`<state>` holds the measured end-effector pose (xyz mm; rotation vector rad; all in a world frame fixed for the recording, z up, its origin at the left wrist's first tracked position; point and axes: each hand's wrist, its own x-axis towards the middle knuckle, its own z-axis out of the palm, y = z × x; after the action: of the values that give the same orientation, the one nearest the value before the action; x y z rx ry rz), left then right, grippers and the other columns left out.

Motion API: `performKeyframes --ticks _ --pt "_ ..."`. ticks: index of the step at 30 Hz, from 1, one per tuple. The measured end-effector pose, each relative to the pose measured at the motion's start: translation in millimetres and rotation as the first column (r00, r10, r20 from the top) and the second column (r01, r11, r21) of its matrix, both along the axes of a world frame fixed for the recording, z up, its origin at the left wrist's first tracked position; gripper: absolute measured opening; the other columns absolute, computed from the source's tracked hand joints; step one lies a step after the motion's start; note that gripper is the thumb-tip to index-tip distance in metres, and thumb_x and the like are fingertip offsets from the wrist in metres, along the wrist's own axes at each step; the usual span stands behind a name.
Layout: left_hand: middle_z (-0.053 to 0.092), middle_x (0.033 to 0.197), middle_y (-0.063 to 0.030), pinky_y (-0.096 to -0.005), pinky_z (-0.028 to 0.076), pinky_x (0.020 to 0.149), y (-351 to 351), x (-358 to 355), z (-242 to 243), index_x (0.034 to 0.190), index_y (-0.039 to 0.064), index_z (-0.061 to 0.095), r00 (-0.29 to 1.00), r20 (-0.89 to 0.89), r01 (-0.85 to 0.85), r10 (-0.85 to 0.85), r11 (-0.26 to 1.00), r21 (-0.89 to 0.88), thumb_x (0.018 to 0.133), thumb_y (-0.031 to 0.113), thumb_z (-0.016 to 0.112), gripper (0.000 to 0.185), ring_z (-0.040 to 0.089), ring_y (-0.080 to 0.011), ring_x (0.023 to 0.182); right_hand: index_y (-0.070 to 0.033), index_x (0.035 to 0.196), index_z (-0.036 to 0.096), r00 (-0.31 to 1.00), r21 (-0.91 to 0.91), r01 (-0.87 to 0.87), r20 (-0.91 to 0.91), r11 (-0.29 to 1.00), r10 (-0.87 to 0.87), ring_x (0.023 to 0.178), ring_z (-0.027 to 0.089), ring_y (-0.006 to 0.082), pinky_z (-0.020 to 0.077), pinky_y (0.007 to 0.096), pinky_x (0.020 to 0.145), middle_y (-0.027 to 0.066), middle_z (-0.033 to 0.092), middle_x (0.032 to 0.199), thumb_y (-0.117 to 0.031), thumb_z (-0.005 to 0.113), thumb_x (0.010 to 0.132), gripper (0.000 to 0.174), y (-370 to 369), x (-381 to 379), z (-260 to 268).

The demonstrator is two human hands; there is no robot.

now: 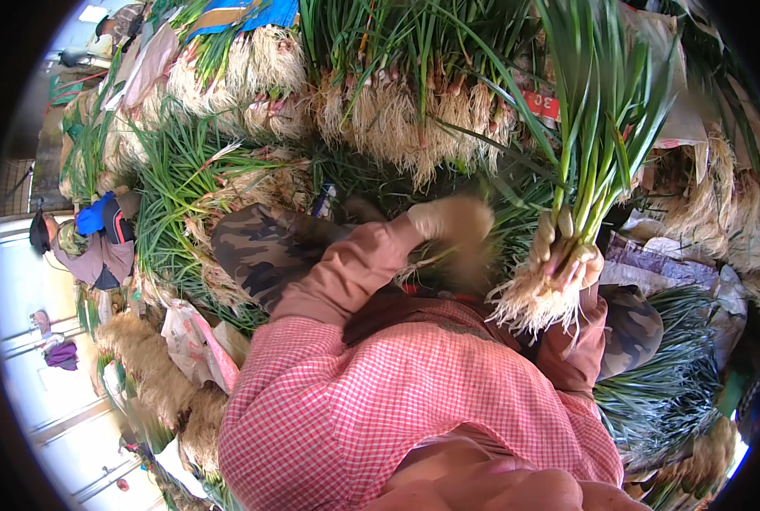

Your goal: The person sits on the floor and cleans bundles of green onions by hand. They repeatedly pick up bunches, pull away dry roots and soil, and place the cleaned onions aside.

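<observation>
My right hand (pixel 568 249), in a tan glove, grips a bunch of green garlic (pixel 587 172) around its stalks near the pinkish bulbs. The long leaves point away from me, and pale stringy roots (pixel 539 303) hang towards my lap. My left hand (pixel 453 220), also gloved, is over my lap to the left of the bunch and blurred by motion. A thin stalk with roots (pixel 428 260) shows beside it; whether the fingers hold it cannot be made out. My camouflage trouser legs (pixel 258 252) are spread to both sides.
Rooted bundles (pixel 405 121) are stacked in front of me. A loose leafy heap (pixel 182 185) lies at left, more leaves (pixel 661 377) at right. Plastic sacking (pixel 657 268) lies by my right knee. Another person (pixel 92 243) sits at far left. A red numbered tag (pixel 541 104) is among the bundles.
</observation>
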<state>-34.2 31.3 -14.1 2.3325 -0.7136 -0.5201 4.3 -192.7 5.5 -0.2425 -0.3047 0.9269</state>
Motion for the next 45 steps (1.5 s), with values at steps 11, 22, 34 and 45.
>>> performKeyframes --ticks 11,22,34,45 --pt "0.063 0.091 -0.0183 -0.0386 0.049 0.072 87.8 48.5 10.2 0.106 0.004 0.052 0.390 0.284 -0.918 0.876 0.346 0.195 0.081 0.032 0.062 0.039 0.063 -0.0305 0.084 -0.002 0.123 0.040 0.975 -0.068 -0.140 -0.181 0.988 0.126 0.084 0.052 0.0214 0.0470 0.0349 0.075 0.0069 0.052 0.093 -0.015 0.061 0.074 0.055 24.6 16.2 -31.1" --pt "0.061 0.095 -0.0099 -0.0287 0.047 0.074 -26.5 7.0 -10.7 0.100 0.000 0.057 0.563 -0.522 -0.810 0.641 0.302 -0.502 0.080 0.016 0.062 0.025 0.059 -0.0182 0.077 0.002 0.112 0.048 0.999 -0.438 -0.023 -0.043 0.899 0.004 0.054 0.061 0.0296 0.0540 0.0379 0.058 0.0259 0.061 0.079 -0.017 0.064 0.073 0.046 25.3 -4.1 -28.7" --pt "0.059 0.075 -0.0031 -0.0234 0.046 0.051 -29.6 -3.7 20.5 0.093 0.005 0.054 0.608 -0.495 -0.779 0.620 0.347 -0.523 0.079 -0.005 0.049 0.018 0.051 -0.0083 0.059 -0.001 0.112 0.046 0.962 -0.042 -0.219 -0.177 0.975 0.209 0.081 0.062 0.0333 0.0503 0.0448 0.080 0.0216 0.061 0.086 -0.013 0.064 0.073 0.044 21.7 -5.1 -0.6" --pt "0.057 0.070 -0.0012 -0.0273 0.049 0.061 0.2 -16.9 23.6 0.095 0.003 0.054 0.656 -0.741 -0.713 0.143 0.440 -0.546 0.090 0.015 0.054 0.013 0.057 -0.0135 0.065 0.000 0.106 0.045 0.888 0.143 -0.297 -0.323 0.944 0.328 0.094 0.057 0.0381 0.0504 0.0467 0.079 0.0242 0.052 0.106 -0.010 0.062 0.072 0.039 19.1 -18.0 1.1"
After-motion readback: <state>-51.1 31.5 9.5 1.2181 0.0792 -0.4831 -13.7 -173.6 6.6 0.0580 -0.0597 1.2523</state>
